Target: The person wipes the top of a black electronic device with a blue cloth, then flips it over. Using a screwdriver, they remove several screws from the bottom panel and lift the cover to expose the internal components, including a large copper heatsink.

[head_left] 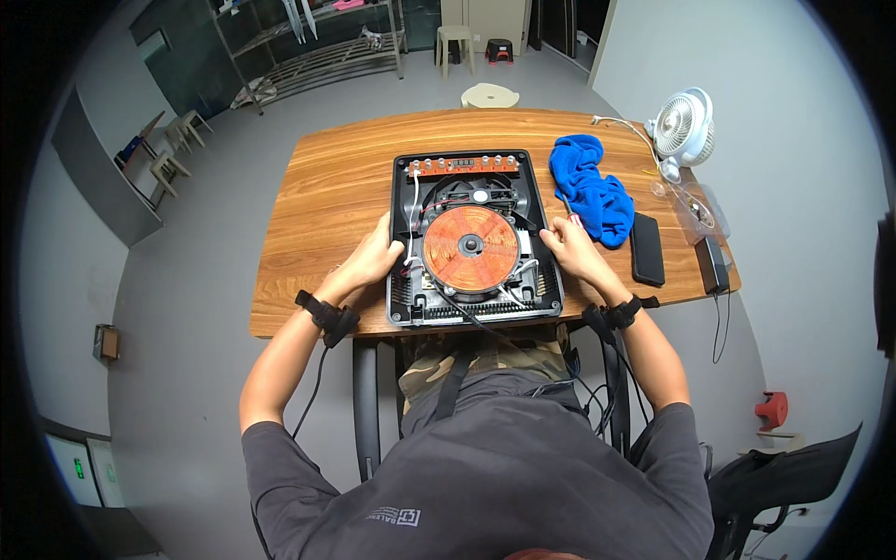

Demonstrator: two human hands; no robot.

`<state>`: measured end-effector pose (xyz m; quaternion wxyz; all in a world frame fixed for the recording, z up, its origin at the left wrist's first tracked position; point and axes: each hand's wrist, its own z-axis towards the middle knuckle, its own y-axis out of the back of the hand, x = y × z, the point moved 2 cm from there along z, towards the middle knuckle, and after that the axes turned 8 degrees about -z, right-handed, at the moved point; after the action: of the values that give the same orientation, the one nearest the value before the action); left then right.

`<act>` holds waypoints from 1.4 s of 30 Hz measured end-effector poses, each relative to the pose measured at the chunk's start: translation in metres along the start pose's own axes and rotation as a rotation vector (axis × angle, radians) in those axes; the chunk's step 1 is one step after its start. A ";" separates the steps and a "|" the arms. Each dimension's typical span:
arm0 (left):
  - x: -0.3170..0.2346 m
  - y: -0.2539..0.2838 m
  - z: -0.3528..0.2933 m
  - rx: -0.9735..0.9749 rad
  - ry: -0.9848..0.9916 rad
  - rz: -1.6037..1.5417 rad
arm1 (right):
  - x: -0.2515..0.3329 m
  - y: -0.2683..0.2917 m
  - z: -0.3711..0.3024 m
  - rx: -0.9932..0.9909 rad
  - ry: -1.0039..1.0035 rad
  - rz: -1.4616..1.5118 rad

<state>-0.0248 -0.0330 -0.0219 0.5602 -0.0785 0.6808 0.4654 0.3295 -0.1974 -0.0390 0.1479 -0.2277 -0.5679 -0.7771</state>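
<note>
An opened induction cooker [399, 201] lies on the table in front of me, its black housing exposing the parts inside. A round copper coil [457, 266] sits in its middle. Behind the coil are a black fan [446, 194] and an orange circuit board [439, 168]. Thin wires run across the inside. My left hand [373, 254] grips the left edge of the housing, its thumb on the rim. On the opposite edge, my right hand [574, 248] holds the housing the same way. Just beyond my right hand rests a screwdriver [574, 219] with a red and clear handle, partly hidden.
Right of the cooker lie a blue cloth [597, 196] and a black phone [647, 249]. Farther right are a clear plastic box [717, 207], a black power adapter [712, 266] with a cable, and a white fan [684, 129]. The wooden table's [327, 177] front edge is close to me.
</note>
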 end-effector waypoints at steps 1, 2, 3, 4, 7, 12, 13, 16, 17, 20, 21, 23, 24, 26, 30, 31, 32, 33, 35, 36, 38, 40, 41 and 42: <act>0.014 0.000 0.002 -0.010 -0.015 0.011 | 0.001 0.000 0.000 0.005 -0.004 -0.005; 0.013 -0.001 0.003 -0.016 -0.031 0.021 | 0.002 0.000 -0.001 -0.004 -0.006 -0.003; 0.014 -0.001 0.002 -0.019 -0.005 0.018 | 0.002 0.000 -0.002 -0.012 -0.007 0.000; 0.015 -0.002 0.000 -0.023 0.021 0.015 | 0.003 -0.001 -0.002 -0.021 -0.008 0.002; -0.009 -0.002 -0.007 -0.006 0.119 0.009 | 0.002 -0.002 -0.005 -0.011 -0.051 0.029; -0.026 0.000 -0.010 0.001 0.177 0.045 | 0.006 -0.006 -0.008 -0.006 -0.128 0.057; -0.012 -0.001 -0.007 -0.017 0.107 0.042 | 0.006 -0.007 -0.007 -0.004 -0.127 0.062; -0.003 -0.003 -0.001 -0.037 -0.066 0.053 | 0.004 -0.011 -0.006 0.006 -0.081 0.015; -0.006 -0.005 -0.002 -0.024 -0.071 0.051 | 0.002 -0.015 -0.007 0.023 -0.076 0.001; -0.002 -0.006 0.002 0.040 0.025 0.056 | -0.002 -0.017 -0.007 0.121 -0.037 -0.042; 0.000 -0.004 0.004 0.077 -0.015 0.155 | 0.001 -0.016 -0.006 0.129 -0.032 -0.045; 0.003 -0.002 0.008 0.121 0.093 0.205 | 0.001 -0.016 -0.007 0.133 -0.018 -0.052; 0.003 -0.001 0.010 0.142 0.147 0.230 | -0.002 -0.017 -0.007 0.137 -0.004 -0.054; 0.008 -0.001 0.012 0.156 0.153 0.287 | -0.005 -0.018 -0.005 0.146 0.028 -0.058; 0.008 -0.002 0.016 0.191 0.200 0.386 | -0.007 -0.020 -0.006 0.135 0.010 -0.013; 0.008 -0.001 0.017 0.190 0.221 0.404 | -0.010 -0.022 -0.005 0.132 0.015 -0.002; 0.007 -0.002 0.017 0.189 0.240 0.419 | -0.010 -0.020 -0.005 0.129 0.017 0.005; 0.005 -0.002 0.016 0.189 0.258 0.434 | -0.008 -0.017 -0.005 0.201 -0.011 -0.010; 0.000 -0.001 0.014 0.201 0.230 0.418 | -0.004 -0.018 -0.005 0.184 0.001 0.002; -0.002 0.000 0.014 0.208 0.220 0.418 | 0.000 -0.016 -0.004 0.188 -0.010 0.007; 0.001 0.000 0.015 0.218 0.247 0.459 | -0.003 -0.021 -0.005 0.165 -0.026 0.057; 0.000 0.000 0.015 0.217 0.254 0.471 | -0.005 -0.019 -0.004 0.172 -0.020 0.048; 0.000 0.000 0.014 0.216 0.245 0.471 | -0.003 -0.017 -0.004 0.194 -0.030 0.090; 0.001 0.000 0.013 0.214 0.236 0.470 | -0.003 -0.013 -0.003 0.220 -0.058 0.037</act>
<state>-0.0162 -0.0233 -0.0216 0.3588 0.0877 0.7862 0.4955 0.3246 -0.1958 -0.0518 0.1700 -0.2428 -0.6495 -0.7002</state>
